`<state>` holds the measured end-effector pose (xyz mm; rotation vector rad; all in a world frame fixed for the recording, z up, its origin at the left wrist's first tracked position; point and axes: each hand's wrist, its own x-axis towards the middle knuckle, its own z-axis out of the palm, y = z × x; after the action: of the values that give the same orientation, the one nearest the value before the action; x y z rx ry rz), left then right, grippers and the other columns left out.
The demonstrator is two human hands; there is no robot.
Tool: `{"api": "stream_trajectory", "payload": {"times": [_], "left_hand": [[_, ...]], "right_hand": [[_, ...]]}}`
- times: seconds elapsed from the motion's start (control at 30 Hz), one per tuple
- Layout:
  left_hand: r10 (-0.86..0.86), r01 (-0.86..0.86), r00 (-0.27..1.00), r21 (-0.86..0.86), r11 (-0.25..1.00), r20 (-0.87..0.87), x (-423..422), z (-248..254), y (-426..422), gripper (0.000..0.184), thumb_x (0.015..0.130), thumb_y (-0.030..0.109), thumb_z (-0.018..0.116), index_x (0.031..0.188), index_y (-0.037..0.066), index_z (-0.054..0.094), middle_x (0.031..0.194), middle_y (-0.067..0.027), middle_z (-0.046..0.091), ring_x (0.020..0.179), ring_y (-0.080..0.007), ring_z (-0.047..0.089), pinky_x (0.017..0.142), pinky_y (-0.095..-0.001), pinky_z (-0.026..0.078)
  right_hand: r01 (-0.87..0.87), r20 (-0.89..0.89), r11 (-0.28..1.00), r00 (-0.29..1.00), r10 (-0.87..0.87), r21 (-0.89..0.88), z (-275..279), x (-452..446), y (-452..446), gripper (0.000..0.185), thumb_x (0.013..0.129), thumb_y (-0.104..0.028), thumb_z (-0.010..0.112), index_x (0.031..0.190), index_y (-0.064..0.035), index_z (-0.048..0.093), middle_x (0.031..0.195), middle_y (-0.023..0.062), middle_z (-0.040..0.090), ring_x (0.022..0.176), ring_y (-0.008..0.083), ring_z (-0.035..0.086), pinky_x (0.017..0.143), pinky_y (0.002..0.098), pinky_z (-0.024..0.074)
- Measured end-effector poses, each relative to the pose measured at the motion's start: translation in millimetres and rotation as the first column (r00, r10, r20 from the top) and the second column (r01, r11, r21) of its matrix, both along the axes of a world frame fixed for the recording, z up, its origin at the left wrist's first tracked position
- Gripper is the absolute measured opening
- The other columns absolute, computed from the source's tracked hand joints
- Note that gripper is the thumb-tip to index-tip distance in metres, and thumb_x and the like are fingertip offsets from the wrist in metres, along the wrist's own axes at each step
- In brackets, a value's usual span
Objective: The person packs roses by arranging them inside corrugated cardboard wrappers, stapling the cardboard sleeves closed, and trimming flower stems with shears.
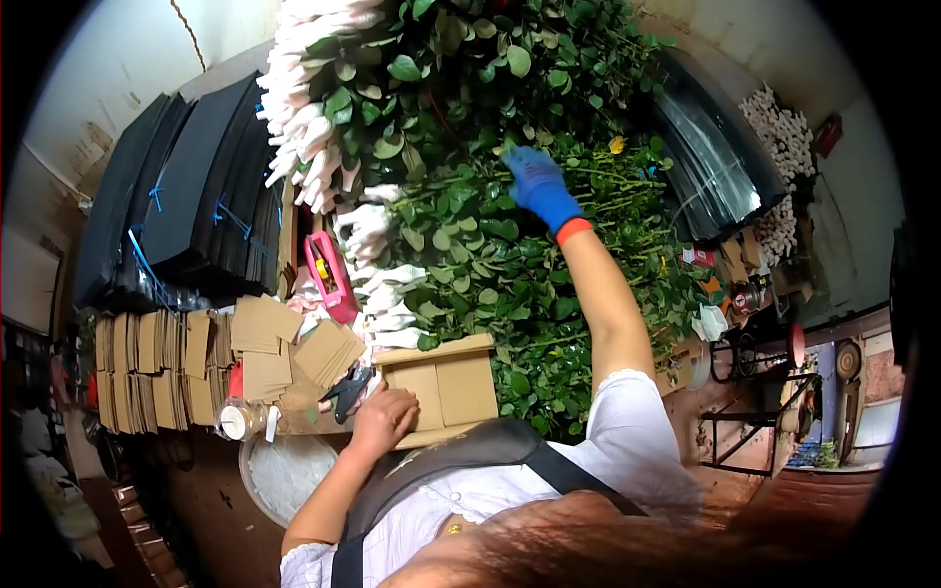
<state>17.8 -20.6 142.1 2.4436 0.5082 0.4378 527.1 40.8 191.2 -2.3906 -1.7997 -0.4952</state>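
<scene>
My right hand (pixel 543 187), in a blue glove with an orange cuff, reaches out over the rose stems (pixel 461 235). Its fingers are extended among the leaves, with the tips partly hidden and no stem plainly gripped. Bare, my left hand (pixel 384 421) has its fingers bent over the left side of a cardboard tray (pixel 466 385) in front of my body. Black-handled cutters (pixel 346 394) lie just beside that hand. White netted flower heads (pixel 368 235) line the left ends of the stems.
Stacked cardboard pieces (pixel 201 343), a lidded jar (pixel 236 421) and a pink tape dispenser (pixel 331 277) are at left. Black sheet stacks (pixel 206 186) stand behind them. More dark sheets (pixel 711 147) lean at right. A white tub (pixel 286 475) stands below the table edge.
</scene>
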Motion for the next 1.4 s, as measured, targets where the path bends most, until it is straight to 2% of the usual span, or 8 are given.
{"api": "stream_trajectory", "payload": {"times": [0.17,0.3,0.4,0.63,0.83,0.97,1.23,1.4], "left_hand": [[0.007,-0.007,1.0,-0.015,1.0,0.006,0,-2,0,0.009,0.084,0.009,0.073,0.093,0.006,0.074,0.099,-0.0088,0.073,0.095,-0.0276,0.069,0.1,-0.0489,0.05],[0.004,-0.005,1.0,-0.03,1.0,-0.014,2,0,1,0.009,0.084,0.01,0.072,0.092,0.006,0.074,0.099,-0.0092,0.073,0.095,-0.0273,0.07,0.102,-0.0491,0.049],[-0.024,0.024,1.0,-0.011,1.0,-0.003,-1,-2,3,0.011,0.084,0.011,0.072,0.094,0.006,0.074,0.1,-0.01,0.073,0.095,-0.028,0.07,0.103,-0.0493,0.049],[-0.047,0.047,0.999,-0.043,0.998,-0.001,-2,5,3,0.02,0.083,0.015,0.075,0.1,0.005,0.072,0.104,-0.0113,0.072,0.1,-0.0307,0.068,0.105,-0.0501,0.046],[-0.038,0.034,0.999,-0.104,0.994,-0.036,-8,-16,15,0.078,0.069,0.033,0.089,0.134,0.007,0.055,0.124,-0.0167,0.066,0.115,-0.0363,0.062,0.104,-0.0435,0.046],[0.076,-0.115,0.988,-0.315,0.942,-0.132,-11,-8,9,0.114,0.064,0.035,0.093,0.153,0.005,0.028,0.131,-0.0191,0.062,0.118,-0.0363,0.062,0.099,-0.0417,0.049],[-0.209,0.198,0.977,-0.201,0.959,-0.032,-9,-4,14,0.042,0.074,0.023,0.083,0.113,0.013,0.07,0.115,-0.011,0.064,0.106,-0.0325,0.058,0.09,-0.04,0.049],[-0.256,0.221,0.959,-0.246,0.944,-0.118,-2,21,13,0.034,0.079,0.021,0.076,0.112,0.013,0.072,0.121,-0.0157,0.057,0.111,-0.0346,0.051,0.097,-0.0419,0.044]], "right_hand": [[0.186,0.01,0.98,0.983,-0.186,-0.071,15,2,29,0.042,0.077,-0.02,0.073,0.118,-0.0191,0.066,0.12,0.007,0.062,0.123,0.0292,0.054,0.108,0.0457,0.0389],[-0.142,0.275,0.824,0.961,-0.018,0.549,101,-38,11,0.03,0.077,-0.015,0.074,0.107,-0.0172,0.068,0.123,0.0049,0.063,0.119,0.0269,0.056,0.109,0.0469,0.0383],[-0.204,0.424,0.914,0.905,0.039,0.35,113,-34,7,0.042,0.076,-0.01,0.073,0.116,-0.0203,0.067,0.12,0.0038,0.064,0.112,0.025,0.059,0.103,0.0446,0.0436],[-0.086,-0.023,0.884,0.994,0.109,0.459,105,-71,-127,0.032,0.089,-0.013,0.061,0.119,-0.0232,0.067,0.084,0.0061,0.068,0.074,0.0259,0.066,0.068,0.0395,0.0534],[-0.278,-0.574,0.956,0.77,0.279,0.092,62,-160,-245,0.03,0.086,-0.015,0.068,0.115,-0.0206,0.068,0.083,0.0061,0.07,0.074,0.0275,0.068,0.065,0.0422,0.0553],[-0.252,-0.513,0.836,0.857,-0.041,-0.487,-1,-187,-291,0.02,0.088,-0.022,0.064,0.106,-0.0192,0.068,0.083,0.011,0.069,0.078,0.0336,0.067,0.068,0.046,0.0531],[-0.301,-0.522,0.75,0.851,-0.068,-0.589,32,-155,-244,0.02,0.087,-0.027,0.06,0.104,-0.0183,0.068,0.09,0.0098,0.07,0.083,0.0342,0.068,0.072,0.0482,0.0539],[-0.1,-0.139,0.983,0.983,0.121,0.151,19,-61,-98,0.017,0.09,-0.023,0.06,0.1,-0.0103,0.065,0.098,0.0097,0.067,0.097,0.0313,0.064,0.085,0.0457,0.05]]}}
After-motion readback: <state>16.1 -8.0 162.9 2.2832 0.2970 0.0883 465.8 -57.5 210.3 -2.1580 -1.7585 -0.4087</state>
